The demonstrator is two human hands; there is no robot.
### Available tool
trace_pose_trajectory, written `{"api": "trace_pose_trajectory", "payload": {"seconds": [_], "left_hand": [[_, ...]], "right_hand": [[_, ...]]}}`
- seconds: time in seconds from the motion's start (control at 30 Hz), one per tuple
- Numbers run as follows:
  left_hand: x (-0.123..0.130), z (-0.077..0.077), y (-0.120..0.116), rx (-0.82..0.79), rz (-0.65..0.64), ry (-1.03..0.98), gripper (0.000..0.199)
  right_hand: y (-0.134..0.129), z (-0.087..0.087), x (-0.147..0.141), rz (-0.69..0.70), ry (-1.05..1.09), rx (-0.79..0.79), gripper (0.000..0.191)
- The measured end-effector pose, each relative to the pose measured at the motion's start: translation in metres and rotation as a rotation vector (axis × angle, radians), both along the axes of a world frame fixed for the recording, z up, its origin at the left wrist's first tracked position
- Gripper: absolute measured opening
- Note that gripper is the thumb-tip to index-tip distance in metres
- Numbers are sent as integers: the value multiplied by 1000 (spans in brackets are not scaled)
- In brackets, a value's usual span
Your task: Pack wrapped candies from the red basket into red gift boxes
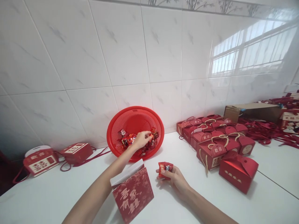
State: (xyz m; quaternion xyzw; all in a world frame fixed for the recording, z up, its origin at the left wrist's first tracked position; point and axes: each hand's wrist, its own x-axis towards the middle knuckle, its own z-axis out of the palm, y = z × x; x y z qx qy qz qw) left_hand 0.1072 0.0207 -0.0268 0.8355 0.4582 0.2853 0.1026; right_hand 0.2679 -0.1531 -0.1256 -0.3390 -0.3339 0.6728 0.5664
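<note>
A white tiled wall (126,46) fills the upper half of the frame, and a white table (168,207) spreads across the lower half. At right of centre stands a block of red gift boxes (196,137) with twisted rope handles; a cardboard carton (254,109) and dark red ribbons (253,127) lie beyond it, toward the right edge. A round red plastic colander (133,119) leans against the wall at the centre, with wrapped candies (125,141) gathered in its lower part. An open gift box (133,197) with a white flap raised sits tilted at lower centre, in front of the left forearm. A lone closed gift box (237,175) is at lower right, and two corded boxes (44,163) at far left.

The left hand (141,140) is inside the colander, directly over the candies, fingers drawn together at an orange-red wrapper; whether they grip it, I cannot tell. The right hand (177,180), right of the open gift box and apart from it, holds red-wrapped candies (163,169) between thumb and fingers.
</note>
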Motion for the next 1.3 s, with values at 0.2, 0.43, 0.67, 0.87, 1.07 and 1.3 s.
{"api": "trace_pose_trajectory", "payload": {"seconds": [0.2, 0.43, 0.67, 0.87, 1.07, 1.3], "left_hand": [[-42, 30, 9, 164, 122, 47, 33], [-42, 18, 8, 202, -35, 274, 38], [-22, -2, -3, 164, -54, 505, 39], [-23, 12, -6, 71, -53, 283, 14], [-36, 31, -30, -38, -86, -196, 28], [-38, 68, -98, 11, -148, -606, 38]], "right_hand": [[-1, 2, 2, 9, -8, -16, 49], [-1, 2, 1, 5, -14, -15, 48], [0, 1, 1, 8, -17, 0, 46], [1, -2, 1, 20, -13, 3, 48], [2, 12, 4, -27, 58, -76, 39], [-3, 68, 19, 28, 111, 79, 33]]}}
